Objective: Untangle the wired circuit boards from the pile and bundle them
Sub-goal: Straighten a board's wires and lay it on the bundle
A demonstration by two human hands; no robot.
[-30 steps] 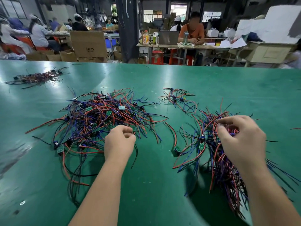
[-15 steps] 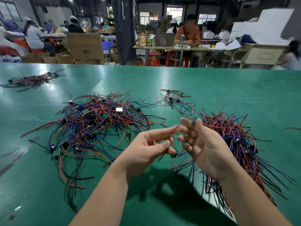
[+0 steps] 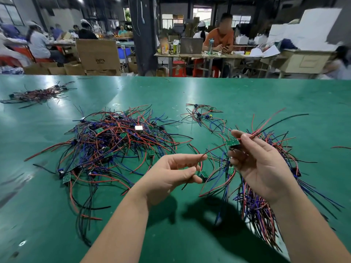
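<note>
Untangling stage, one unit at a time. My R hand (image 3: 260,168) is raised above the table (image 3: 247,92), thumb & forefinger pinched on a small green circuit board (image 3: 232,142), the other fingers half curled under it. The board's red & black leads fan up and away to the right. L hand (image 3: 171,173) is palm-up, fingers loosely curled, pinching the free end of a red wire (image 3: 214,149) that runs across the gap from that board.

I judge this unit nearly clear of the main pile (image 3: 114,149), which sits well to the left w/ many boards knotted in. The sorted bundle (image 3: 254,209) lies on the table just under my R wrist.

Next move, I reckon: draw the red wire straight w/ the L hand and check nothing else trails from it. A dark lead hangs below the L fingers; can't tell if it belongs to this unit. Then lay the leads parallel & set the board onto the bundle. Plenty left in the pile, so the task is far from done.
</note>
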